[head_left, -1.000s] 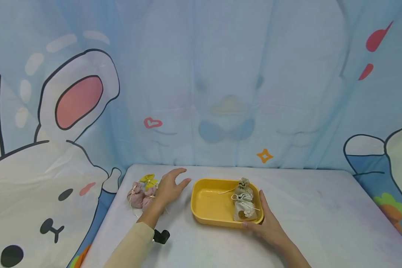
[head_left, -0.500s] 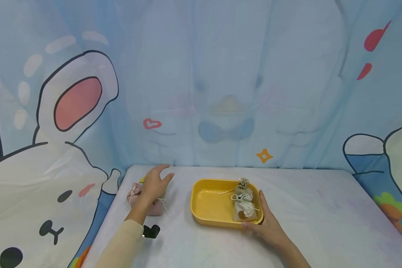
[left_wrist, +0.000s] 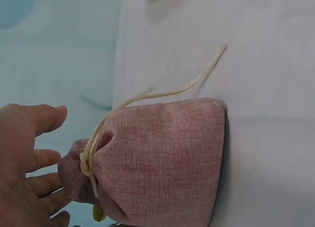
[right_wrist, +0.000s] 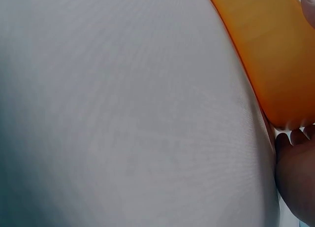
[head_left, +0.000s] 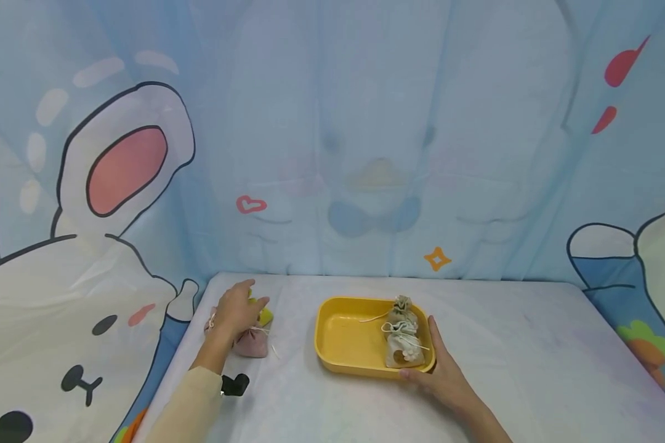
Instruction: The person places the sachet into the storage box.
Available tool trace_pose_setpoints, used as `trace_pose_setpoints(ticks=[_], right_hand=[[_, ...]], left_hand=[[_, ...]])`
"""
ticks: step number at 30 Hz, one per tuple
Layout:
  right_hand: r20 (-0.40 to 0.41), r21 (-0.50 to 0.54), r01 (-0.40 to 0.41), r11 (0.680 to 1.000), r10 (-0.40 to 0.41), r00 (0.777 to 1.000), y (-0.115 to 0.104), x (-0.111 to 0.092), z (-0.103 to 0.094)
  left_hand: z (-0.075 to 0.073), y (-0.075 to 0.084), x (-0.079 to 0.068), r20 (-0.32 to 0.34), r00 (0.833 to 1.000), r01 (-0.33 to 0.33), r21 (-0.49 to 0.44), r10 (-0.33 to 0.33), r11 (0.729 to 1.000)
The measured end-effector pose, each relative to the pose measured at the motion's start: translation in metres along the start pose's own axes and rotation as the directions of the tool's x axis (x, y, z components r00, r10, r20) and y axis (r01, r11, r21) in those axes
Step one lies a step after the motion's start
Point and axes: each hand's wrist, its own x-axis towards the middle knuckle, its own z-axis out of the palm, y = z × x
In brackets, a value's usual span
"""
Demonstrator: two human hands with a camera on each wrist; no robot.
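Note:
My left hand reaches over a small group of drawstring pouches on the left of the table, thumb and fingers spread. Below it lies a pink pouch; beside its fingers shows a yellow cloth piece. The left wrist view has the pink pouch close up, neck tied with a cream cord, fingertips right at the gathered top. Another pouch is mostly hidden behind the hand. My right hand grips the right front corner of a yellow tray, thumb at the front rim, fingers along the side.
Inside the tray's right end sit a pale pouch with a brown and white decoration and a greenish-grey pouch behind it. The white-covered table ends at a blue cartoon curtain. A black wrist-worn piece hangs by the left sleeve.
My left hand has moved left and come over the pink pouches. The yellow cloth piece now shows to the right of the hand. The right hand and the tray stay put.

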Motion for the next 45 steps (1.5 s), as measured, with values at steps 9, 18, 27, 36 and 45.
trace_pose_setpoints(ticks=[9,18,27,36,45], right_hand=[[-0.007,0.025,0.024,0.999,-0.024,1.0,0.0,-0.001,0.001],[0.001,0.042,0.017,0.999,-0.017,1.0,-0.001,-0.001,0.001],[0.008,0.046,0.002,0.999,-0.002,1.0,-0.002,0.0,0.001],[-0.005,0.021,0.027,0.999,-0.027,1.0,-0.002,-0.001,0.0],[-0.009,0.017,0.033,0.999,-0.033,0.999,-0.001,-0.001,0.0]], left_hand=[[-0.012,-0.007,0.005,-0.018,1.0,0.018,0.144,-0.016,0.989],[-0.011,-0.02,0.002,0.087,0.992,0.082,0.132,-0.094,0.988],[-0.008,-0.024,0.002,0.123,0.98,0.155,0.04,-0.158,0.987],[-0.006,-0.028,0.004,0.139,0.979,0.159,-0.035,-0.152,0.987],[-0.007,-0.028,0.004,0.169,0.979,0.128,-0.078,-0.113,0.989]])
